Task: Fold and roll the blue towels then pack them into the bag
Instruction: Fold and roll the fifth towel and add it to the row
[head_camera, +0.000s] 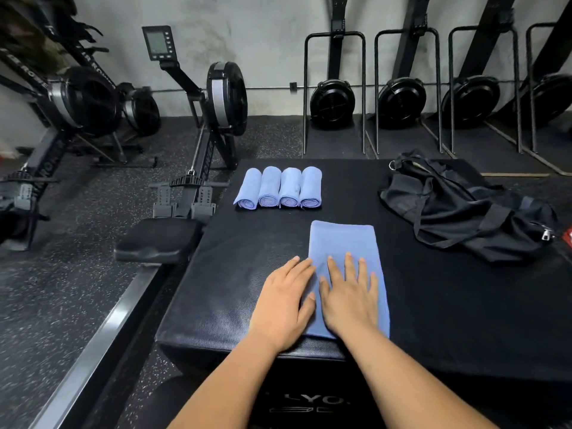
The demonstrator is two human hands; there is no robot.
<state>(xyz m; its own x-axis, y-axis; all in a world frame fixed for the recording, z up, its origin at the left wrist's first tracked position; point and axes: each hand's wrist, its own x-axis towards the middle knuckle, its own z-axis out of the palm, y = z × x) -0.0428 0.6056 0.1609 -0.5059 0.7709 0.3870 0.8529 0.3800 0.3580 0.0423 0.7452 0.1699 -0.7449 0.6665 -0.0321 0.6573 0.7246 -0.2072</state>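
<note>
While both hands lie flat, the folded blue towel (343, 243) sits near-centre on the black padded box (235, 274). Its long axis runs near to far, with the far end leaning slightly left. Its far short edge is square and fully visible; its near end reaches the near edge of the box.

Left hand (284, 301): released, fingers straight, palm mostly on the box surface, fingertips and thumb touching the towel's left long edge.
Right hand (349, 298): released, fingers spread, pressed flat on the towel's near half. Neither hand grasps anything.

Four rolled towels (278, 187) lie in a row on the far-left part of the box, touching side by side. Each roll's axis runs near to far and the spiral ends face me. The leftmost is tilted a little to the left.

Black bag (464, 212): crumpled on the far-right part of the box, well apart from the folded towel. A zip pull (546, 235) shows at its right end.

Hidden or unclear:
- My hands and right wrist cover the towel's near end and near corners.
- I cannot tell where the bag's opening is; its folds are black on black.
- A red object (568, 239) is cut off by the right frame edge, unidentified.
- White lettering on the box's near face is partly blocked by my forearms.
</note>
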